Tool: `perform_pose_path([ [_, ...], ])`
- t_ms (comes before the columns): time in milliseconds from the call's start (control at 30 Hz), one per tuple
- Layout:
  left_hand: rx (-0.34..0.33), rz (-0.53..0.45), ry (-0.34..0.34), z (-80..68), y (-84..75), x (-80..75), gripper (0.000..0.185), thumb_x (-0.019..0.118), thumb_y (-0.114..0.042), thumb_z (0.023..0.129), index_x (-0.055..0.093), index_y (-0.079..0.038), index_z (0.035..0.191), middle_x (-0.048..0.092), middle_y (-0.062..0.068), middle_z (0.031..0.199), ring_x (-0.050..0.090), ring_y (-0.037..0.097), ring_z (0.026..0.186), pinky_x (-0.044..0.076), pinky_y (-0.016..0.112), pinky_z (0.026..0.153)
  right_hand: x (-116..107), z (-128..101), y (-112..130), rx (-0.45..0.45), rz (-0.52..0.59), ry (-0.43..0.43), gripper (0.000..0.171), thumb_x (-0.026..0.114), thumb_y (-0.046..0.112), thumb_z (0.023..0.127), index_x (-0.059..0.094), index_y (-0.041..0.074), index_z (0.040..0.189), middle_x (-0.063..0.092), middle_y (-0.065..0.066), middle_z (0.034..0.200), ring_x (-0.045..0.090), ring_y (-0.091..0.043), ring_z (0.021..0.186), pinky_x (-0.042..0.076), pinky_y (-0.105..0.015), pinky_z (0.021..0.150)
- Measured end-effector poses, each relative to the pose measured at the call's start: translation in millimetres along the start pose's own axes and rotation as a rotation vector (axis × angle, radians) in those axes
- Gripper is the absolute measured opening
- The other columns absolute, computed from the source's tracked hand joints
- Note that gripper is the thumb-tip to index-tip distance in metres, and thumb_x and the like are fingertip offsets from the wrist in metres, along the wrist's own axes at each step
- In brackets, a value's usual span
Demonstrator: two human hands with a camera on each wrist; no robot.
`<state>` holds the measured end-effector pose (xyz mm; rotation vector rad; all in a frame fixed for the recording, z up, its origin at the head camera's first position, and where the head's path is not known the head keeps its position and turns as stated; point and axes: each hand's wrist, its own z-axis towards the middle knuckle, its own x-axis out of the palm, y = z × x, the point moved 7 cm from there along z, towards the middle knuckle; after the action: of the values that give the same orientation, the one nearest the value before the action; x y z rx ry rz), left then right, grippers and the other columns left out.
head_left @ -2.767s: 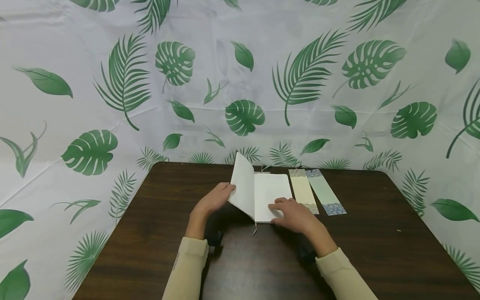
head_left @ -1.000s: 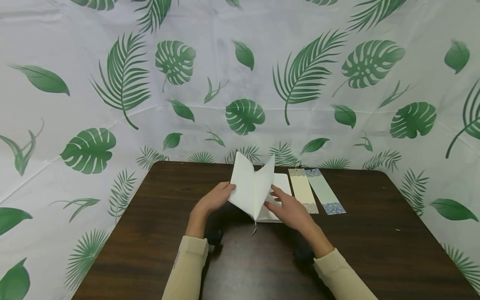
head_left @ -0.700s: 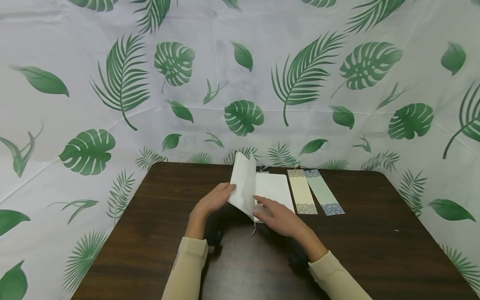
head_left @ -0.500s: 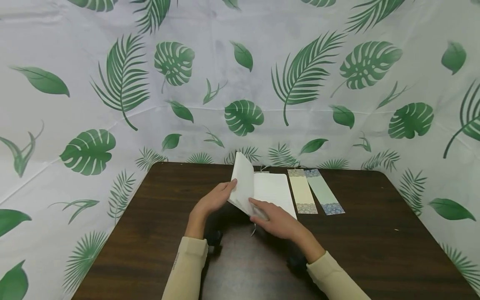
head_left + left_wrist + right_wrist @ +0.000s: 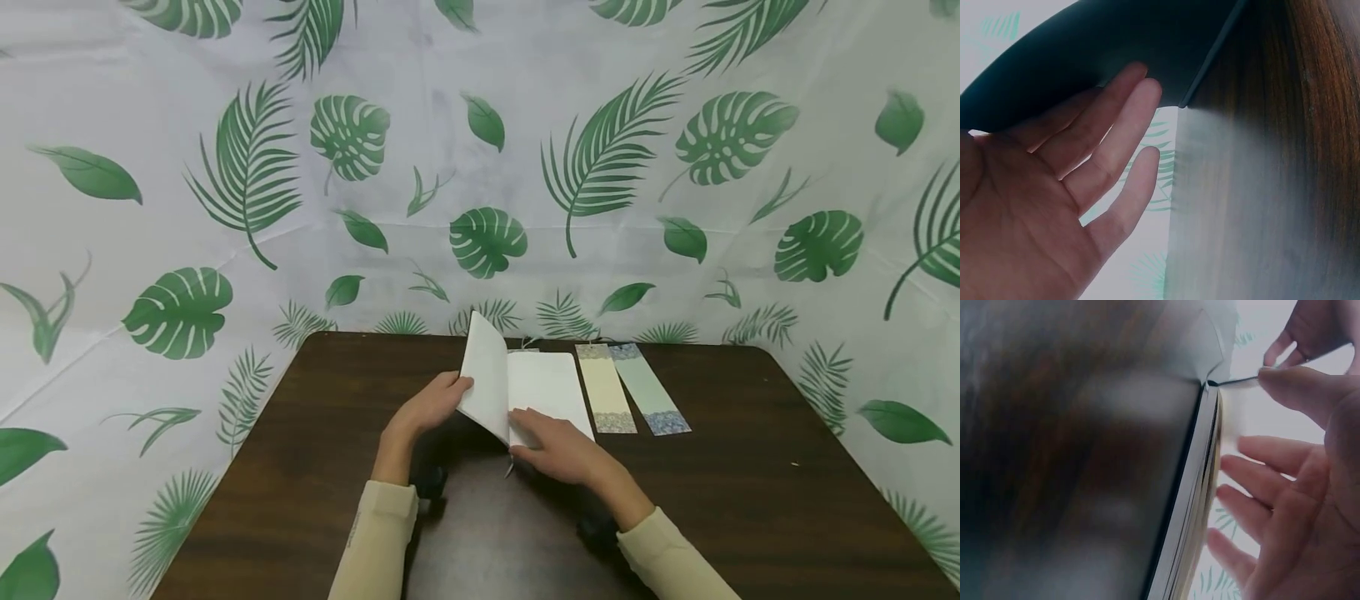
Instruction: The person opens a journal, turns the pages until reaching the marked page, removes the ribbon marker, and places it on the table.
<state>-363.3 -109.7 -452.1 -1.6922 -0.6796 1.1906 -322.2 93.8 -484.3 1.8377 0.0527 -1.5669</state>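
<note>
An open notebook (image 5: 551, 383) with white pages lies near the back of the table. My left hand (image 5: 431, 406) holds its raised left side, thumb on the inner page and fingers behind the dark cover (image 5: 1141, 44). That side stands tilted up from the spine. With straight fingers, my right hand (image 5: 562, 450) rests on the lower part of the right page, fingertips close to the gutter. The right wrist view shows the stacked page edges (image 5: 1191, 506) beside my right fingers. A thin ribbon (image 5: 510, 468) hangs from the bottom of the spine.
Right of the notebook lie a cream bookmark (image 5: 602, 383) and a pale green bookmark (image 5: 648, 387) with blue patterned ends. Another patterned strip (image 5: 522, 350) peeks out behind the notebook. The dark wooden table (image 5: 750, 500) ends at a leaf-print cloth (image 5: 420, 167).
My right hand has lifted a page, turned it over to the left side, then moved down along the gutter onto the right page. My left hand has stayed on the left side.
</note>
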Motion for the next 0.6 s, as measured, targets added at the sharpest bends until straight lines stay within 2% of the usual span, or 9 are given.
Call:
perform_pose_path([
  [133,-0.001,-0.012,0.028,1.0,5.7,6.5,0.049,0.036,-0.036,0.115,0.065,-0.002,0.136,0.071,0.011,0.118,0.064,0.022,0.111,0.046,0.054,0.113,2,-6,-11,0.058,-0.064,0.013,0.059,0.068,0.039,0.106,0.058,0.006,0.154,0.051,-0.014,0.165,0.052,-0.038,0.150,0.045,-0.059,0.117],
  [300,-0.018,-0.008,0.017,1.0,10.9,6.0,0.050,0.037,-0.038,0.115,0.065,-0.002,0.137,0.069,0.011,0.117,0.062,0.023,0.115,0.044,0.055,0.115,-3,-5,-22,0.086,-0.134,0.021,0.059,0.070,0.039,0.105,0.061,0.003,0.150,0.054,-0.016,0.163,0.054,-0.038,0.147,0.048,-0.058,0.113],
  [400,-0.032,0.000,0.013,0.8,11.9,3.8,0.051,0.037,-0.039,0.115,0.064,-0.002,0.138,0.068,0.012,0.118,0.061,0.025,0.118,0.043,0.056,0.116,-9,-4,-29,0.083,-0.117,0.063,0.067,0.073,0.040,0.102,0.057,0.001,0.154,0.050,-0.018,0.165,0.050,-0.040,0.150,0.044,-0.060,0.117],
  [500,-0.016,-0.002,0.011,1.2,7.9,1.9,0.051,0.036,-0.039,0.115,0.064,-0.001,0.138,0.068,0.012,0.119,0.060,0.025,0.120,0.043,0.057,0.117,-16,-5,-36,0.071,-0.087,0.082,0.073,0.076,0.041,0.099,0.054,0.002,0.157,0.046,-0.020,0.167,0.045,-0.042,0.154,0.039,-0.062,0.121],
  [600,0.005,-0.013,0.033,2.3,3.4,3.4,0.052,0.035,-0.038,0.115,0.063,-0.001,0.139,0.068,0.012,0.119,0.060,0.025,0.119,0.042,0.056,0.116,-22,-8,-43,0.086,-0.069,0.085,0.071,0.079,0.039,0.098,0.055,0.007,0.157,0.045,-0.021,0.168,0.042,-0.044,0.155,0.036,-0.066,0.121],
])
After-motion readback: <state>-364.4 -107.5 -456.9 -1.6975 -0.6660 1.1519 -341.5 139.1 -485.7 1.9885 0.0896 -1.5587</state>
